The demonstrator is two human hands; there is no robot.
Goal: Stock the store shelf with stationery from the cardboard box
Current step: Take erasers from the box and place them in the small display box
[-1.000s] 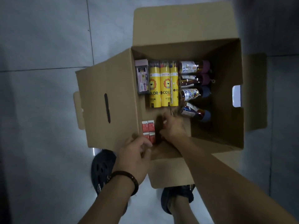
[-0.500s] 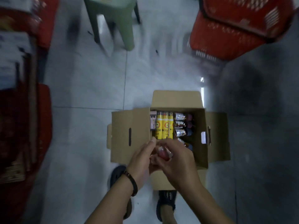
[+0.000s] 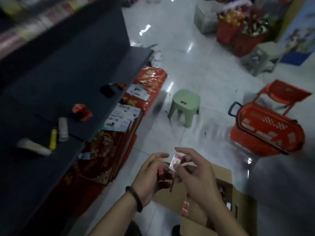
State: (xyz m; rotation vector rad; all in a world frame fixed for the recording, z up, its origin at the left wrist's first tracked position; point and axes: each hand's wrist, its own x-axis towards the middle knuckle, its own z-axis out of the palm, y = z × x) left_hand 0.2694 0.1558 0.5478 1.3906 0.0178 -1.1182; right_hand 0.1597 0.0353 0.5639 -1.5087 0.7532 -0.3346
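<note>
Pinching a small red and white pack [image 3: 176, 161] with the right hand [image 3: 193, 175], up in the air over the open cardboard box [image 3: 223, 176]. Holding more small red packs [image 3: 161, 170] in the curled left hand [image 3: 149, 176], close beside the right. Down to the left on the dark shelf [image 3: 68, 74]: a white tube [image 3: 63, 128] and a yellow stick [image 3: 53, 138], side by side. Farther off on the floor: a green stool [image 3: 185, 104] and a red basket [image 3: 265, 132].
</note>
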